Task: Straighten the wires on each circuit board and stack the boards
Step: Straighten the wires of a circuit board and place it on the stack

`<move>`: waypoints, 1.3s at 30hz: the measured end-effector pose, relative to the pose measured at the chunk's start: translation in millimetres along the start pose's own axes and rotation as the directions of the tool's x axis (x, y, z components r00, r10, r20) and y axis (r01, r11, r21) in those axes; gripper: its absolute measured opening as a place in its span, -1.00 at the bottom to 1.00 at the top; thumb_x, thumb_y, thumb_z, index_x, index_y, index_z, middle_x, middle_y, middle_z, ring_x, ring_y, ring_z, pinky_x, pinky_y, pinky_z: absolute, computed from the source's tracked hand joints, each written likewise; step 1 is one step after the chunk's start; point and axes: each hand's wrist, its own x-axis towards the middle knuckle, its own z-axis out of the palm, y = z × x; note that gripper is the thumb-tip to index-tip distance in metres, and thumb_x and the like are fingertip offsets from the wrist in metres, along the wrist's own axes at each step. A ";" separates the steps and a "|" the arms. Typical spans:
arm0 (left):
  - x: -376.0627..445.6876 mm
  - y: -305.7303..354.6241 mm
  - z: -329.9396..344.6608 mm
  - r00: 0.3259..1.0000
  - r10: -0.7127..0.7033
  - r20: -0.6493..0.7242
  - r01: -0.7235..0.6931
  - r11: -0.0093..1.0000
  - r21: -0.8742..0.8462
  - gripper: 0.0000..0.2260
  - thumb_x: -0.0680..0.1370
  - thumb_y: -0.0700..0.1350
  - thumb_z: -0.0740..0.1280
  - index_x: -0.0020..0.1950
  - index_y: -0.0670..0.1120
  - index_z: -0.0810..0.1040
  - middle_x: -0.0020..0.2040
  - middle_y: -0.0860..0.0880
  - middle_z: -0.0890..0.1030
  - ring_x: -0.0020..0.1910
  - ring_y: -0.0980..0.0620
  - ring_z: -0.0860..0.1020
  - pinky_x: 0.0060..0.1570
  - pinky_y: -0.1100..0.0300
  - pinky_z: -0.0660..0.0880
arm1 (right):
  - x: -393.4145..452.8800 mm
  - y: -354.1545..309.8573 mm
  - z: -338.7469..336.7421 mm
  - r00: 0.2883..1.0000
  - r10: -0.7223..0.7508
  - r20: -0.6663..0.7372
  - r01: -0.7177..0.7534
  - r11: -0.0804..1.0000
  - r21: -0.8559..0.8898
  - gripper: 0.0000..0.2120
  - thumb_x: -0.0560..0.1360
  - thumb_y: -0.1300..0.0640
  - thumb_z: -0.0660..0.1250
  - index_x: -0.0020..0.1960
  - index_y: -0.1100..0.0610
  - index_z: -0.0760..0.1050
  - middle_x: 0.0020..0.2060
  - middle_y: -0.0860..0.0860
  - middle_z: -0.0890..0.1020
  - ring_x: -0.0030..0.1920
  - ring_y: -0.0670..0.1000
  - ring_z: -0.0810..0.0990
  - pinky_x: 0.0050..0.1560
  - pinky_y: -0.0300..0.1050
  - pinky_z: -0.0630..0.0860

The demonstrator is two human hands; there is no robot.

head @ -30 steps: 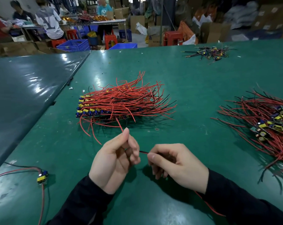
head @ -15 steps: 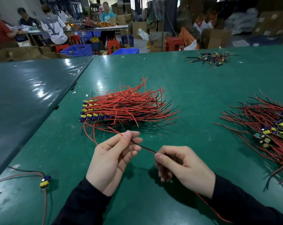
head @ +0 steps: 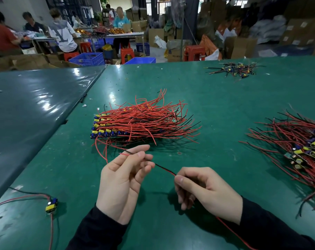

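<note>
Nearest the camera, two hands in dark sleeves work over the green table (head: 216,109). The left hand (head: 122,179), palm turned up, pinches a pair of wires (head: 164,168), one red and one black, between thumb and forefinger, their short free ends poking out to the left past the fingertips. The right hand (head: 205,190) has its fingers curled in around the same pair where it enters the fist; whether a circuit board sits inside that fist cannot be told, and one red wire trails out behind the wrist toward the near edge. At near left lies one single board (head: 51,206) with yellow and blue parts and loose red and black leads. Beyond the hands sits one neat stack of boards (head: 106,130), wires all running rightward. At right spreads one untidy heap of boards (head: 301,148). Far off rests one small dark-wired pile (head: 234,69)
</note>
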 end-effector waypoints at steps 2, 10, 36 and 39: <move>-1.2 -0.6 0.2 0.999 0.017 0.027 -0.017 1.000 -0.008 -0.85 0.33 -0.23 0.33 -0.26 -0.16 0.71 -0.35 -0.07 0.63 -0.44 0.13 0.58 -0.42 0.40 0.51 | 0.0 -0.8 -0.7 1.000 -0.007 0.006 0.007 1.000 0.011 -0.73 0.59 0.17 0.20 -0.27 0.11 0.49 -0.43 0.07 0.57 -0.43 0.06 0.57 -0.38 -0.19 0.46; 1.4 4.3 -4.8 0.984 0.161 0.079 -0.167 0.983 0.080 -0.82 0.37 -0.18 0.32 -0.19 -0.07 0.72 -0.32 -0.04 0.64 -0.45 0.18 0.56 -0.43 0.42 0.49 | -2.0 -7.2 -0.9 0.991 -0.033 0.128 0.024 0.997 0.071 -0.76 0.57 0.13 0.20 -0.25 0.10 0.48 -0.41 0.09 0.58 -0.44 0.02 0.57 -0.36 -0.28 0.43; 15.1 -0.9 -22.7 0.719 0.674 0.170 -0.637 0.542 0.548 -0.88 0.49 -0.22 0.36 -0.05 -0.03 0.65 -0.38 -0.07 0.62 -0.52 0.02 0.56 -0.46 0.26 0.53 | -8.4 -10.3 2.9 0.969 -0.062 0.241 0.028 0.989 0.142 -0.80 0.56 0.13 0.22 -0.21 0.14 0.50 -0.40 0.07 0.58 -0.44 0.02 0.56 -0.35 -0.21 0.50; 17.8 -0.7 -26.2 0.678 0.697 0.232 -0.666 0.451 0.594 -0.87 0.49 -0.20 0.37 -0.10 0.01 0.65 -0.43 0.04 0.58 -0.51 0.04 0.57 -0.47 0.21 0.53 | -7.9 -9.4 0.7 0.969 -0.061 0.239 0.029 0.990 0.136 -0.80 0.56 0.13 0.22 -0.20 0.17 0.48 -0.40 0.08 0.58 -0.45 0.01 0.56 -0.35 -0.23 0.49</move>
